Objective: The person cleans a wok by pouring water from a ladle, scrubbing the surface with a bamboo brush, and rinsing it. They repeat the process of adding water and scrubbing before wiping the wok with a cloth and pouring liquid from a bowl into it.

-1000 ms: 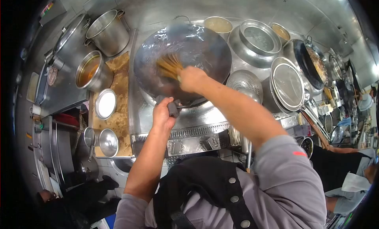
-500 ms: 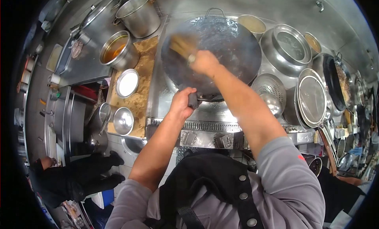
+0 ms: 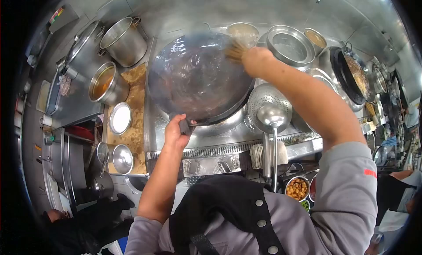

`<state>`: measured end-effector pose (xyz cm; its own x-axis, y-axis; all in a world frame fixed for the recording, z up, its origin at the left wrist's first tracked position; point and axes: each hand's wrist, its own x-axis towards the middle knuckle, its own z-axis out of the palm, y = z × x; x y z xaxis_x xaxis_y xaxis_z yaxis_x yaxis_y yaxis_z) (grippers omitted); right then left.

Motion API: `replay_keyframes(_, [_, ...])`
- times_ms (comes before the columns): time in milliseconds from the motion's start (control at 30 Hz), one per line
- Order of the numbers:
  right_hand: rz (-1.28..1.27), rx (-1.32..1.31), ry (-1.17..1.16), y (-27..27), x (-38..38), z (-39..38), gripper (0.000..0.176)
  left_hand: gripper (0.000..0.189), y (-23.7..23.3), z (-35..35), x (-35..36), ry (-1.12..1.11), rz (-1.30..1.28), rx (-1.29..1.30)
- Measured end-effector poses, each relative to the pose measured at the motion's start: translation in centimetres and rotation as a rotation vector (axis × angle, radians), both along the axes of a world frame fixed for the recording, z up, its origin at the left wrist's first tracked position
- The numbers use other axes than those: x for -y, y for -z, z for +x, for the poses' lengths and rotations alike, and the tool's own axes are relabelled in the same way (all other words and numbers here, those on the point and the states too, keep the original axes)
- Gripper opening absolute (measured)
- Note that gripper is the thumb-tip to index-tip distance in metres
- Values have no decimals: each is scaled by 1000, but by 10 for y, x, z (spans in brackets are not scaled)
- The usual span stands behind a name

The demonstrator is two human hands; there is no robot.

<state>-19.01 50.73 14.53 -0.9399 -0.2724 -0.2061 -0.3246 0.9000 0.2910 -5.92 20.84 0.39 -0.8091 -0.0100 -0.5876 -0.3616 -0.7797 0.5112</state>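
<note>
A large dark wok (image 3: 193, 74) with a wet, shiny inside stands on the steel stove. Its short handle (image 3: 184, 126) is in the grip of my left hand (image 3: 177, 132) at the near edge. My right hand (image 3: 258, 62) is closed on a bamboo brush (image 3: 236, 51), whose bristles are at the wok's upper right side, slightly blurred. A perforated strainer (image 3: 259, 101) with a ladle (image 3: 271, 116) on it lies to the right of the wok, below my right forearm.
Left of the wok, a wooden board (image 3: 137, 90) bears a white-filled bowl (image 3: 120, 118) and an empty metal bowl (image 3: 123, 159). Pots (image 3: 125, 44) stand behind. Right are a basin (image 3: 291, 46) and a pan (image 3: 349, 74). Another person (image 3: 88, 224) is at lower left.
The view has shifted right. My right hand has moved the brush from the wok's left side to its upper right. My left hand still grips the handle.
</note>
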Motion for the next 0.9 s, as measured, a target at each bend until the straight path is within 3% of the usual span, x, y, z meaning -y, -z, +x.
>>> replay_keyframes(67, [208,160,62,-31,30,29,30,18,0,1,3,-2,-10,11])
replay_keyframes(167, [203,98,-3,-36,26,38,32,17,1,-1,5,10,-16,2])
replay_keyframes(300, [73,100,137,-2,32,-14,31,17,0,1,3,2,-14,-9])
replay_keyframes(333, [255,192,124,-29,52,11,28,17,1,0,4,14,-34,-20])
replay_keyframes(367, [256,204,121,-25,53,14,28,17,3,1,6,13,-34,-7])
replay_keyframes(433, [207,128,31,-20,43,17,24,18,6,-2,8,40,-13,6])
replay_keyframes(467, [134,7,-169,-14,25,-1,22,18,7,2,9,43,-15,10])
replay_keyframes(500, [62,82,126,-5,28,-38,22,18,10,3,9,44,-10,-2])
replay_keyframes(567, [-124,-133,60,5,49,-41,22,18,3,-3,10,48,-11,-34])
replay_keyframes(633, [-119,-101,-113,-7,89,-4,22,17,1,1,6,33,-33,-40])
replay_keyframes(700, [-293,-7,-154,-7,120,39,22,18,1,1,4,44,-34,-5])
replay_keyframes(833, [-509,179,-305,39,115,92,26,23,6,-3,8,2,3,-9])
replay_keyframes(900, [-287,183,-249,48,73,86,31,24,-1,0,7,42,-44,-33])
